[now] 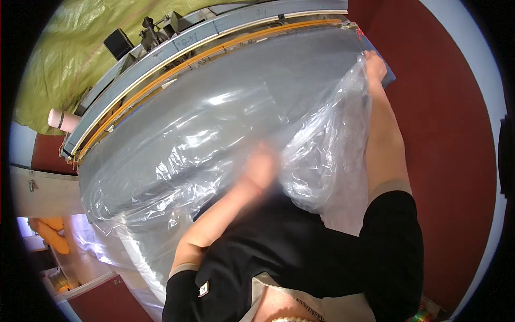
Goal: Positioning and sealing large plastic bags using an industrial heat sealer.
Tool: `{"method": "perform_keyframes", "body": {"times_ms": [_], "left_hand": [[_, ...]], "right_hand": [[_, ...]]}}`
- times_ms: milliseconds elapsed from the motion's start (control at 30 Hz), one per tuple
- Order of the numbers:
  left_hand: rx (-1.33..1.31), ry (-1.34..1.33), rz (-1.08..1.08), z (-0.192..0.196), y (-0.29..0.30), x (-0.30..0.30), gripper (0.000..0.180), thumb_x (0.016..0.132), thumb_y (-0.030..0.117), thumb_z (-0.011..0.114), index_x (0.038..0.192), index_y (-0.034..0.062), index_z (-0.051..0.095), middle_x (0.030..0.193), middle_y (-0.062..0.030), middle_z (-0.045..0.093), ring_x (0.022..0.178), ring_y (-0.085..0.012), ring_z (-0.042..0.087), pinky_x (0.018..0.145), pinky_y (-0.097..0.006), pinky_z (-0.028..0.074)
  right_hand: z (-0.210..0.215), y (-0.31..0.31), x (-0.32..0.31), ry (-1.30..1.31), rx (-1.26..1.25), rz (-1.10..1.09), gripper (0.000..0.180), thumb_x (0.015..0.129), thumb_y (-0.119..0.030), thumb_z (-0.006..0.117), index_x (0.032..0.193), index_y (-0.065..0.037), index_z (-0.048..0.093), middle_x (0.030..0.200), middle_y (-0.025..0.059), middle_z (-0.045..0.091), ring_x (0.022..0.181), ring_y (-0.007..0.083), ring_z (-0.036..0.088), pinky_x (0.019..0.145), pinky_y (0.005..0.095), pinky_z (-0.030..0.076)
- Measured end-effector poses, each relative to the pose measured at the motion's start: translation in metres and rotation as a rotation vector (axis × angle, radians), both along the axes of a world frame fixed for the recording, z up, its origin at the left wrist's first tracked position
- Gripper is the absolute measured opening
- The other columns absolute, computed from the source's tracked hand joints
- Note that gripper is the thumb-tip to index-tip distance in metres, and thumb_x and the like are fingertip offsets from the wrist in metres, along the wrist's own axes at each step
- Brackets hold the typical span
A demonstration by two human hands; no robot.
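Observation:
Clear plastic film (322, 145) lies in loose, shiny folds over a grey work surface (300, 53) in front of me. My right hand (375, 67), arm stretched out, is closed on a gathered edge of the film near the surface's far right corner. Below it the film hangs in creases along my forearm. Over the middle of the film is my left hand (263, 165), smeared by motion, so its fingers do not show clearly and I cannot tell whether it touches the film.
A long grey machine bar (225, 24) with an orange strip (214, 48) runs along the surface's far side. A pink roll (63, 120) sits at its left end. Yellow-green sheeting (64, 59) hangs behind. Dark red floor (445, 161) lies to the right.

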State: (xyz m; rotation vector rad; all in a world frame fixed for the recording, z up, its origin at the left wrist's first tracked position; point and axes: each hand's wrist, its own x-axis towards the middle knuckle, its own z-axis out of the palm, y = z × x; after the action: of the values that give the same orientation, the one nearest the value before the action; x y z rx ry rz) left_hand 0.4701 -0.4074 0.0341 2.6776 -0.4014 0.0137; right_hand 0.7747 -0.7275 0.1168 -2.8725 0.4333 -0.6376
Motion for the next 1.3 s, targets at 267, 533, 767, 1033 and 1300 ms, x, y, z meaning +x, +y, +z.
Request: {"method": "perform_keyframes", "body": {"times_ms": [267, 533, 767, 1033, 1300], "left_hand": [[-0.999, 0.424, -0.162, 0.155, 0.080, -0.057, 0.026, 0.076, 0.016, 0.066, 0.091, 0.0040, 0.050, 0.075, -0.0017, 0.055, 0.071, -0.0096, 0.053, 0.066, -0.023, 0.041], [0.153, -0.276, 0.628, 0.192, 0.164, -0.150, 0.026, 0.059, -0.008, 0.054, 0.082, 0.0034, 0.051, 0.077, -0.0131, 0.054, 0.067, -0.0319, 0.056, 0.056, -0.034, 0.045], [-0.451, -0.144, 1.003, 0.247, 0.278, -0.235, 0.010, 0.071, -0.004, 0.049, 0.078, 0.0021, 0.054, 0.070, 0.0030, 0.053, 0.059, -0.0022, 0.043, 0.051, -0.017, 0.033], [0.899, -1.092, 0.833, 0.294, 0.340, -0.180, 0.018, 0.072, -0.004, 0.055, 0.088, 0.0025, 0.056, 0.084, -0.0063, 0.058, 0.079, -0.0198, 0.056, 0.072, -0.030, 0.044], [0.529, 0.281, 1.141, 0.161, 0.360, -0.173, 0.050, 0.076, 0.018, 0.056, 0.120, 0.0027, 0.039, 0.077, -0.0193, 0.060, 0.075, -0.0361, 0.057, 0.063, -0.043, 0.046]], "right_hand": [[-0.003, -0.006, 0.004, 0.009, -0.024, 0.060, 0.034, 0.086, -0.042, 0.039, 0.094, -0.014, 0.057, 0.089, 0.0161, 0.061, 0.085, 0.0362, 0.057, 0.070, 0.0470, 0.044], [-0.015, -0.024, 0.011, -0.021, -0.051, 0.118, 0.036, 0.085, -0.045, 0.038, 0.093, -0.013, 0.053, 0.089, 0.0187, 0.059, 0.085, 0.0404, 0.054, 0.067, 0.0493, 0.042], [-0.013, -0.027, 0.007, -0.012, -0.078, 0.132, 0.037, 0.086, -0.045, 0.037, 0.094, -0.013, 0.053, 0.089, 0.0181, 0.059, 0.084, 0.0406, 0.054, 0.065, 0.0489, 0.041], [-0.018, -0.038, 0.019, 0.007, -0.107, 0.093, 0.039, 0.087, -0.045, 0.035, 0.094, -0.011, 0.052, 0.088, 0.0169, 0.059, 0.083, 0.0402, 0.054, 0.065, 0.0488, 0.041], [-0.019, -0.032, 0.020, 0.004, -0.042, 0.098, 0.038, 0.087, -0.043, 0.036, 0.094, -0.010, 0.053, 0.090, 0.0176, 0.058, 0.086, 0.0391, 0.053, 0.068, 0.0470, 0.041]]}}
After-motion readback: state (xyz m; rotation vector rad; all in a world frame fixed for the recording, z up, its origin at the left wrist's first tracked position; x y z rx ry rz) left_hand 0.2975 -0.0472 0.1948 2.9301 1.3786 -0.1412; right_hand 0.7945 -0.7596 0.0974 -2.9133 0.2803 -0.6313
